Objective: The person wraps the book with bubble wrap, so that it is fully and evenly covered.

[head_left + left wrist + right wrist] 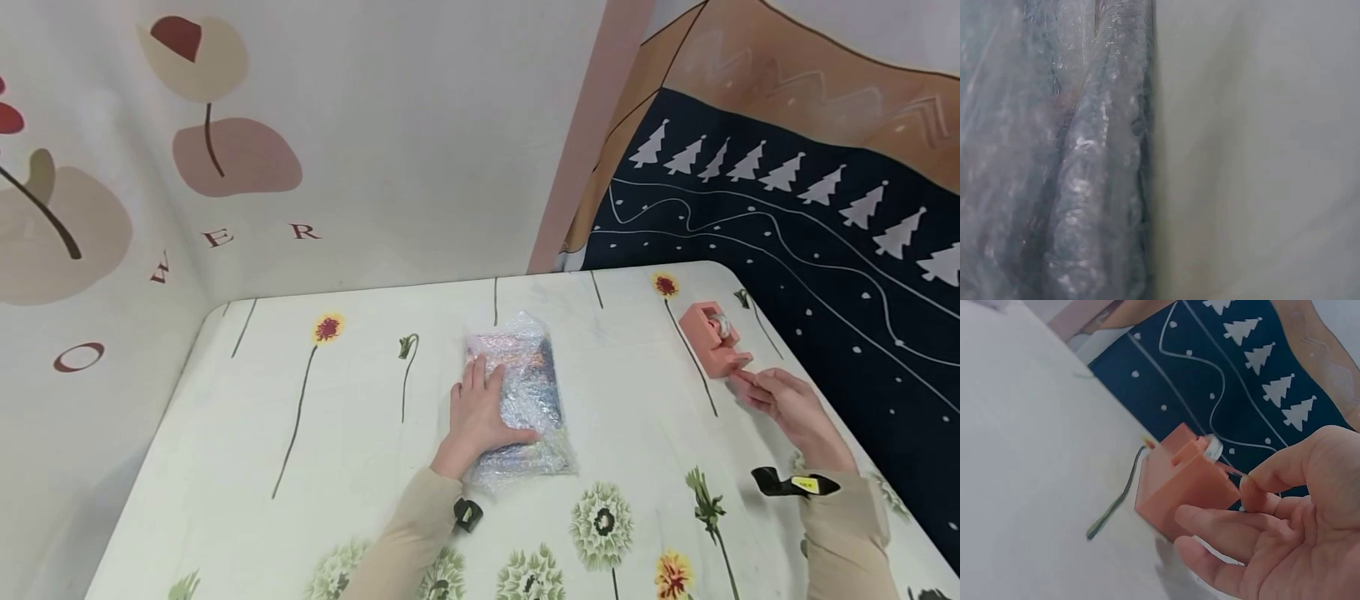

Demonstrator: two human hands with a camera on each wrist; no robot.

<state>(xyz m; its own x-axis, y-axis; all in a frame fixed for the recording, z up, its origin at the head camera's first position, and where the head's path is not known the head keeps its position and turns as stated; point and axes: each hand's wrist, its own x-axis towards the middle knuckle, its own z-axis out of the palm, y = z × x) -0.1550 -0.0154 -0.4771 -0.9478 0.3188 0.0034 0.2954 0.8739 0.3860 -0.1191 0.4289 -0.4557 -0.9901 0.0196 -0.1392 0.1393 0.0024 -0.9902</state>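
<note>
A flat rectangular package in bubble wrap (534, 387), with a colourful printed surface showing through, lies on the table. My left hand (478, 419) rests on its left part, fingers extended and thumb spread across it. In the left wrist view, the crinkled wrap edge (1094, 187) fills the left side. At the right, a coral-pink tape dispenser (703, 343) holds a small tape roll (1213, 449). My right hand (798, 412) is at the dispenser's near end, where thumb and index finger pinch the end of a short strip of tape (1232, 469). The other fingers are loosely bent beside the dispenser's body.
A white tablecloth (247, 433) printed with flowers covers the table. Behind it hangs a pale curtain (420, 150) with flower shapes and letters. A dark blue cloth (787, 242) with white trees borders the right edge, close to the dispenser and right hand.
</note>
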